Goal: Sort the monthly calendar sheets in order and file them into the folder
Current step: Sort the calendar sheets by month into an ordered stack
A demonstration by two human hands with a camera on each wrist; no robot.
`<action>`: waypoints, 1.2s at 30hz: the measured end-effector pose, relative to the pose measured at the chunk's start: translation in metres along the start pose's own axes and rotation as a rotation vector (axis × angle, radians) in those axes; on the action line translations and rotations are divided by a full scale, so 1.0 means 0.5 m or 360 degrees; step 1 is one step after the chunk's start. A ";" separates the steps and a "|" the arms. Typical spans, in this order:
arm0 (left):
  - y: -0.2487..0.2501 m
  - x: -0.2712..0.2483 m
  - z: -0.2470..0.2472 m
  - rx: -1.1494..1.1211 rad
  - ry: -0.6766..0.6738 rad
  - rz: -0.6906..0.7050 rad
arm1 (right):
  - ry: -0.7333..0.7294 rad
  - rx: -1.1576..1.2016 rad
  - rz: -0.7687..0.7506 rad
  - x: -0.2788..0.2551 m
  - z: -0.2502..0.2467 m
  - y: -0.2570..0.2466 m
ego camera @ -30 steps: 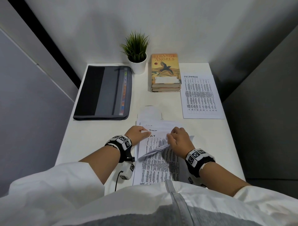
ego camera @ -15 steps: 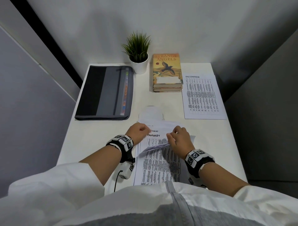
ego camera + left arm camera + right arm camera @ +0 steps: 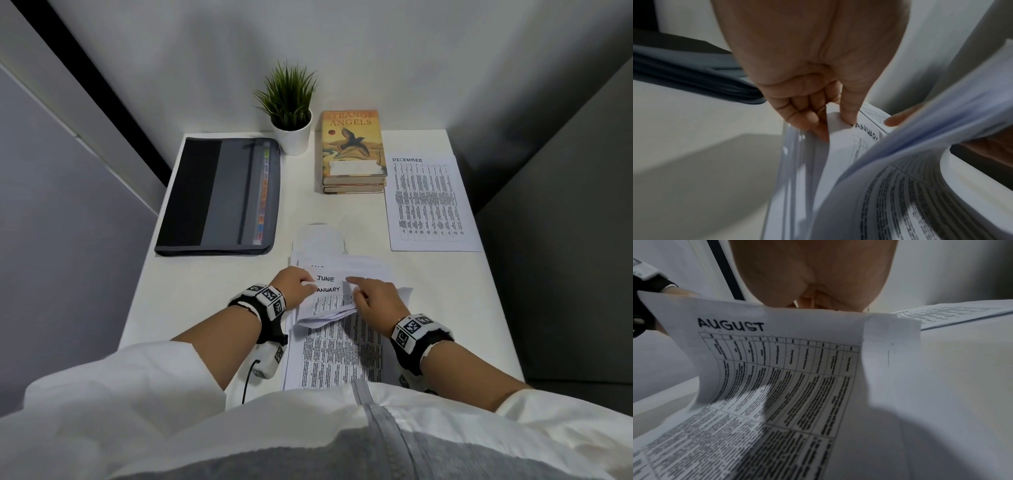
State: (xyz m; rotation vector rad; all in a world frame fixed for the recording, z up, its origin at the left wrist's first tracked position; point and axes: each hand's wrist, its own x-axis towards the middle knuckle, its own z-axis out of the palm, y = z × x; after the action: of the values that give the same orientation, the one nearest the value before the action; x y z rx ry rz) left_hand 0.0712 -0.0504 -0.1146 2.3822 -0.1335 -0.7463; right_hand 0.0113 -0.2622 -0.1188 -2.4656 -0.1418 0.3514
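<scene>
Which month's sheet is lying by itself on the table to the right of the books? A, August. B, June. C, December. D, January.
C: the December sheet lies flat alone right of the books, while June and January are in the pile under the hands.

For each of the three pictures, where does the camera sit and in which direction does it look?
Head: above the desk, looking down at the folder, both forearms and hands.
Left wrist: along the left hand, which pinches the JANUARY sheet.
Right wrist: under the right hand, facing the AUGUST sheet.
Shared: head and left wrist both show JANUARY.
</scene>
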 end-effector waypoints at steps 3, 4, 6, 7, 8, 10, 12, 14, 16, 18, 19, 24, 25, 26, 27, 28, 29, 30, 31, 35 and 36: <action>-0.002 -0.005 0.000 -0.0132 -0.0003 0.0017 | -0.0047 -0.0136 -0.0013 0.001 0.002 0.004; -0.001 -0.008 0.001 -0.0187 -0.0032 0.0018 | -0.0051 -0.0145 -0.0018 0.000 0.004 0.005; 0.001 -0.013 -0.001 -0.0287 -0.0139 -0.0002 | -0.0042 -0.0141 -0.0030 -0.001 0.008 0.007; 0.002 -0.015 -0.002 -0.0342 -0.0196 -0.0019 | -0.0028 -0.0136 -0.0033 -0.003 0.009 0.008; 0.004 -0.016 -0.004 -0.0399 -0.0234 -0.0036 | 0.0003 -0.0121 -0.0030 -0.005 0.009 0.010; 0.009 -0.017 -0.009 -0.0490 -0.0202 -0.0055 | 0.0091 -0.0112 -0.0037 -0.008 0.007 0.012; 0.013 -0.013 -0.011 -0.0480 0.0026 -0.0041 | 0.0131 -0.0207 -0.0107 -0.009 0.006 0.012; 0.016 -0.008 -0.013 -0.0390 0.0352 -0.0080 | 0.0106 -0.0213 -0.0156 -0.009 0.004 0.008; 0.015 -0.001 -0.016 -0.0288 0.0479 -0.0218 | 0.0085 -0.0132 -0.0144 -0.008 0.000 0.002; 0.012 0.002 -0.019 -0.0306 0.0378 -0.0387 | 0.0123 -0.0077 -0.0115 -0.006 -0.002 -0.002; 0.012 0.004 -0.020 -0.0395 0.0302 -0.0443 | 0.0149 -0.0057 -0.0104 -0.006 -0.002 -0.004; -0.001 0.013 -0.018 -0.0660 0.0214 -0.0464 | 0.0113 -0.0026 0.0012 0.010 0.003 -0.004; -0.006 0.013 -0.018 -0.0631 0.0201 -0.0419 | 0.0084 -0.0009 0.0034 0.014 0.005 -0.004; -0.011 0.013 -0.018 -0.0630 0.0177 -0.0378 | 0.0056 0.0003 0.0048 0.017 0.006 -0.005; -0.016 0.012 -0.018 -0.0653 0.0150 -0.0355 | 0.0034 0.0010 0.0060 0.020 0.008 -0.005; -0.018 0.010 -0.018 -0.0669 0.0122 -0.0350 | 0.0020 0.0010 0.0068 0.022 0.008 -0.006; -0.019 0.008 -0.018 -0.0667 0.0103 -0.0347 | 0.0009 0.0005 0.0070 0.023 0.009 -0.007; -0.019 0.007 -0.018 -0.0659 0.0093 -0.0335 | -0.0001 -0.0001 0.0069 0.024 0.009 -0.007; -0.021 0.005 -0.018 -0.0653 0.0083 -0.0318 | -0.0005 0.0000 0.0065 0.024 0.010 -0.007; -0.026 0.003 -0.011 -0.0676 0.0070 -0.0269 | 0.0092 0.0008 0.0082 0.019 0.011 -0.002; -0.027 0.004 -0.010 -0.0700 0.0071 -0.0286 | 0.0130 -0.0036 0.0074 0.016 0.010 0.001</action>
State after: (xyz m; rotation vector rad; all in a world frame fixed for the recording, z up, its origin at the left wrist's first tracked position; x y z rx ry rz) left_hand 0.0742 -0.0375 -0.1206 2.0031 0.2438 -0.7186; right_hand 0.0177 -0.2582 -0.1250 -2.5045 -0.0542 0.2694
